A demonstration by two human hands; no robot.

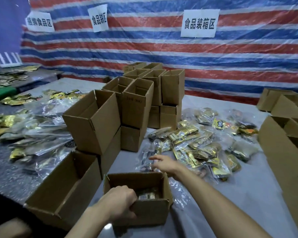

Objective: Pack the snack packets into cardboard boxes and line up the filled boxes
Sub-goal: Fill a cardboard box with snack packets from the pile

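A small open cardboard box (150,212) stands in front of me with a few snack packets (148,194) inside. My left hand (120,201) grips its near left rim, fingers curled over the edge. My right hand (163,163) reaches past the box's far side, fingers loosely spread over a clear bag of dark packets (145,160); I cannot see it holding anything. A heap of gold and clear snack packets (205,145) lies on the table to the right.
Open boxes are stacked at centre (138,107), with a larger one (91,122) tilted on another (64,188) at left. More boxes (286,143) stand at right. Packets in clear bags (34,127) cover the left table. A striped tarp hangs behind.
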